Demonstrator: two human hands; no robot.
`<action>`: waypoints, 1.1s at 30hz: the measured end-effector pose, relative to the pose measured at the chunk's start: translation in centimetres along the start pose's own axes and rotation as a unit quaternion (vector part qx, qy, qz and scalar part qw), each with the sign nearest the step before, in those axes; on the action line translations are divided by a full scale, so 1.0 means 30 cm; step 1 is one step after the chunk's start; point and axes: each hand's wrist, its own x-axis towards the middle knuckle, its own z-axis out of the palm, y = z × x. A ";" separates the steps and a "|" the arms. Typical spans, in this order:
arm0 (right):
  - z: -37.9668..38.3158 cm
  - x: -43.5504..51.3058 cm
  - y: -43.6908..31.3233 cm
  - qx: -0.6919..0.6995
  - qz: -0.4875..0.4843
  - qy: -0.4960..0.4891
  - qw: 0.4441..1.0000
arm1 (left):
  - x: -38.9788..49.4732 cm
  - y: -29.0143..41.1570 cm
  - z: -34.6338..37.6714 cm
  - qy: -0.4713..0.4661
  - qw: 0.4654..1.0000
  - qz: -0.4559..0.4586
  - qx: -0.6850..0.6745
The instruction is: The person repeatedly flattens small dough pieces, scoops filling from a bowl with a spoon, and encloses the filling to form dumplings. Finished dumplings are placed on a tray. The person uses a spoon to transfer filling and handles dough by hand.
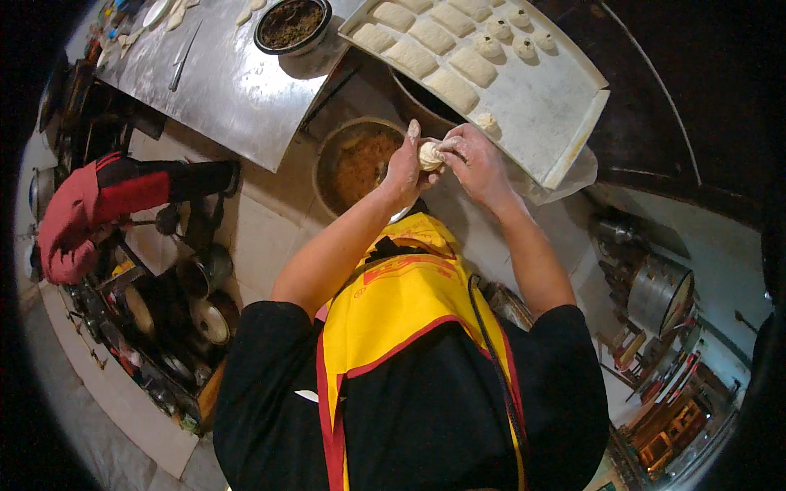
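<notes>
A small pleated dough bun (428,157) rests in my left hand (405,161), cupped between the thumb and fingers. My right hand (476,161) pinches the top of the same bun with its fingertips. Flour whitens both hands. Just beyond the right hand, one finished-looking round bun (487,121) sits near the edge of a large pale tray (540,116). Flat rectangular dough pieces (452,89) fill the tray's left part, with several round filled buns (488,45) at its far side. Below my left hand stands a wide bowl of brownish filling (365,162).
A metal worktable (233,80) at upper left carries a dark-rimmed bowl of dark filling (293,26), a long knife (184,58) and dough strips (179,13). A bending person in red (80,221) is at left, near several pots (212,319). A large metal pot (660,294) stands at right.
</notes>
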 end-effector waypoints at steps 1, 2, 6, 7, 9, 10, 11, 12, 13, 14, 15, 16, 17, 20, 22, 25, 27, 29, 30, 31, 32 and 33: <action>0.006 -0.002 -0.003 -0.004 -0.003 -0.003 1.000 | 0.003 -0.001 0.002 0.004 1.000 -0.008 -0.022; 0.010 -0.006 -0.005 -0.010 0.003 -0.012 1.000 | 0.004 -0.005 0.007 0.006 0.999 -0.016 -0.046; 0.007 -0.030 -0.003 -0.009 -0.026 -0.027 0.999 | 0.001 -0.014 0.045 -0.039 0.986 -0.011 -0.163; 0.003 -0.035 0.003 -0.016 -0.029 -0.017 0.999 | -0.004 -0.011 0.050 -0.052 0.981 -0.015 -0.184; -0.003 -0.044 0.017 -0.023 -0.043 0.005 0.999 | -0.010 -0.015 0.065 -0.036 0.983 -0.009 -0.180; -0.002 -0.047 0.025 -0.024 -0.033 0.008 0.999 | -0.012 -0.022 0.071 -0.022 0.985 -0.013 -0.170; 0.001 -0.050 0.033 -0.022 -0.031 0.015 0.999 | -0.013 -0.031 0.075 -0.026 0.986 -0.004 -0.167; 0.003 -0.055 0.041 -0.019 -0.026 0.021 0.999 | -0.004 -0.037 0.080 -0.009 0.989 -0.019 -0.148; 0.005 -0.060 0.049 0.031 -0.011 0.017 0.999 | 0.009 -0.044 0.084 -0.011 0.990 -0.021 -0.136; 0.004 -0.069 0.055 0.080 0.008 0.010 0.997 | 0.020 -0.050 0.083 -0.024 0.991 -0.028 -0.130; 0.003 -0.079 0.058 0.130 0.027 0.003 0.991 | 0.028 -0.054 0.078 -0.026 0.991 -0.040 -0.126; -0.004 -0.090 0.061 0.194 0.053 0.003 0.980 | 0.033 -0.053 0.069 -0.039 0.989 -0.057 -0.127; -0.016 -0.098 0.064 0.256 0.077 0.003 0.964 | 0.038 -0.050 0.063 -0.036 0.988 -0.079 -0.130; -0.047 -0.094 0.078 0.156 0.022 -0.047 0.986 | 0.052 -0.042 0.086 -0.090 0.982 -0.096 -0.136; -0.064 -0.079 0.099 0.003 -0.048 -0.068 0.997 | 0.059 -0.030 0.123 -0.118 0.976 -0.113 -0.146; -0.077 -0.091 0.152 0.307 0.161 -0.053 0.937 | 0.048 0.002 0.143 -0.176 0.961 -0.124 -0.174; -0.087 -0.097 0.225 0.484 0.262 -0.024 0.835 | 0.047 0.000 0.153 -0.203 0.955 -0.119 -0.180; -0.067 -0.088 0.310 0.620 0.260 0.063 0.737 | 0.044 -0.008 0.138 -0.199 0.958 -0.130 -0.162; -0.079 -0.072 0.371 0.635 0.305 0.084 0.705 | 0.035 -0.024 0.125 -0.149 0.971 -0.121 -0.141; -0.090 -0.055 0.431 0.629 0.271 0.097 0.722 | 0.025 -0.035 0.104 -0.133 0.974 -0.121 -0.136; -0.097 -0.039 0.487 0.604 0.275 0.125 0.737 | 0.014 -0.038 0.073 -0.120 0.976 -0.123 -0.130; -0.104 -0.020 0.542 0.579 0.278 0.153 0.751 | 0.001 -0.037 0.035 -0.122 0.977 -0.121 -0.127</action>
